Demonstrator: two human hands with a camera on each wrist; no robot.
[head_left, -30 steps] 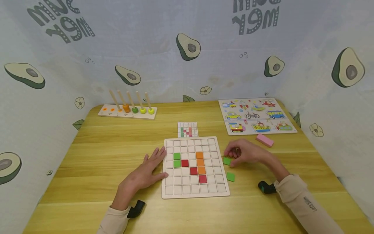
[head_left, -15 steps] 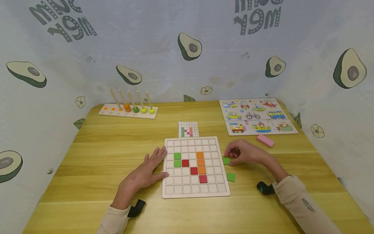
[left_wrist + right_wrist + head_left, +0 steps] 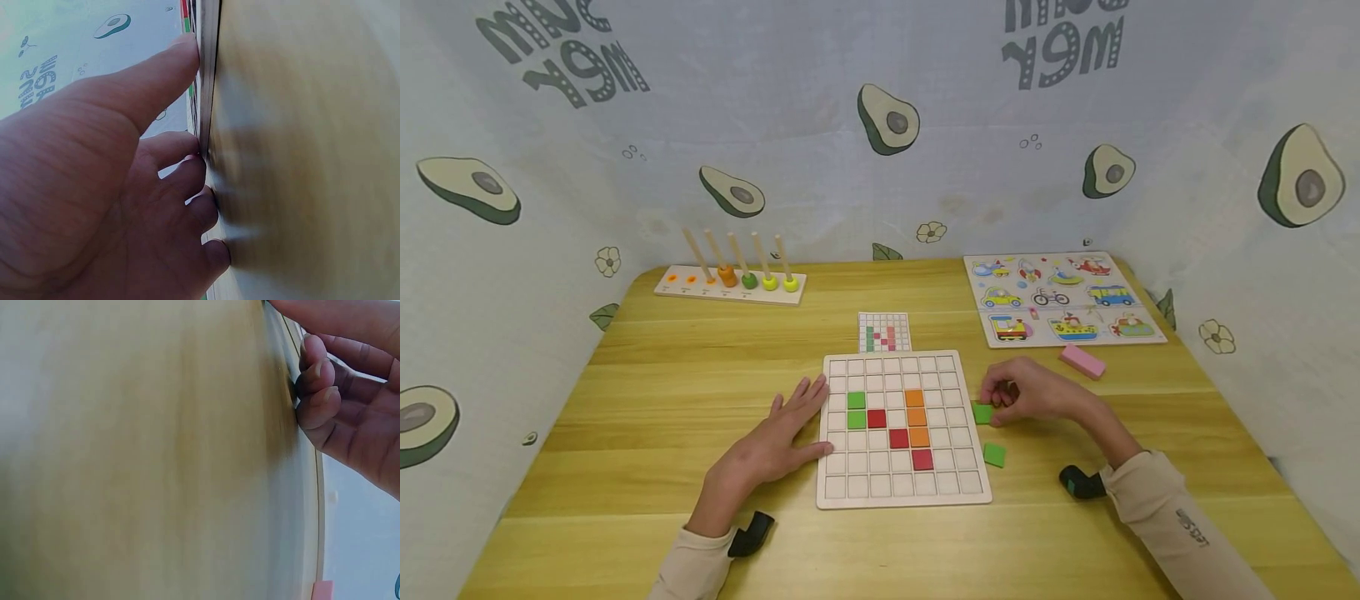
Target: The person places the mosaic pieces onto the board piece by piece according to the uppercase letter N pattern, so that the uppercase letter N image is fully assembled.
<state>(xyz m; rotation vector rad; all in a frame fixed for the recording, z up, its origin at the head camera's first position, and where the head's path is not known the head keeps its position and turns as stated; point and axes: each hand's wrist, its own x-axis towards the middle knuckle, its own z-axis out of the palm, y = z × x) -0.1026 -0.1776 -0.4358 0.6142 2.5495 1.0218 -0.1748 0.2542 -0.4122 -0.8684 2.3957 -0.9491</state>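
Note:
A pale wooden grid board (image 3: 857, 486) lies mid-table. It carries two green tiles (image 3: 857, 410), three red tiles (image 3: 898, 438) and three orange tiles (image 3: 915, 417). My left hand (image 3: 775, 442) lies spread at the board's left edge, thumb and fingertips touching it; the left wrist view shows the same hand (image 3: 106, 187) against that edge. On the right, my right hand (image 3: 1033, 392) pinches a loose green tile (image 3: 982, 413) beside the board. A second loose green tile (image 3: 994, 455) lies nearer me. Curled fingers (image 3: 319, 406) show in the right wrist view; the pinched tile is hidden there.
Touching or just behind the board lies a small pattern card (image 3: 884, 327). A peg counting stand (image 3: 730, 287) is at the back left. A vehicle puzzle board (image 3: 1063, 300) lies at the back right, with a pink block (image 3: 1082, 362) before it.
The view shifts slightly. Both hands stay in nearly the same place, and the tiles on the board are unchanged.

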